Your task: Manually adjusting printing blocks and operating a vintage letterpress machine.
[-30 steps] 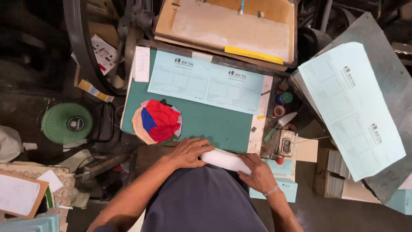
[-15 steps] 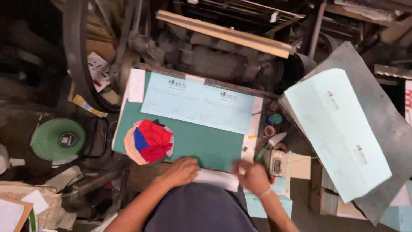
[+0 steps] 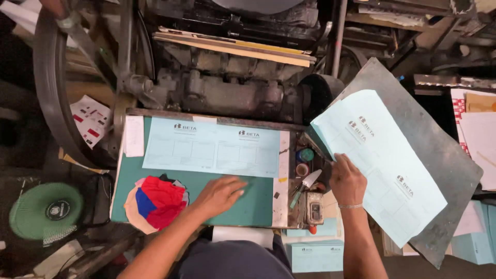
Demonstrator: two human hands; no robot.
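My left hand (image 3: 221,192) lies flat on the green mat (image 3: 232,199), fingers spread, just below a pale blue printed sheet (image 3: 212,147) that lies across the mat's far half. My right hand (image 3: 347,181) rests on the near left edge of a stack of pale blue printed sheets (image 3: 382,160) on a tilted grey board (image 3: 439,155) at the right. Neither hand grips anything that I can see. A red, blue and white cloth wad (image 3: 155,201) sits on the mat left of my left hand.
A dark printing press (image 3: 227,88) with a large flywheel (image 3: 49,93) stands behind the mat. Small ink tins (image 3: 304,161), a palette knife (image 3: 309,181) and a small device (image 3: 312,206) sit between my hands. A green round fan (image 3: 44,212) lies at lower left. More blue sheets (image 3: 310,253) lie below.
Both hands left the white paper near my body. The left hand moved up onto the green mat, the right hand moved right onto the blue stack. The view shifted upward.
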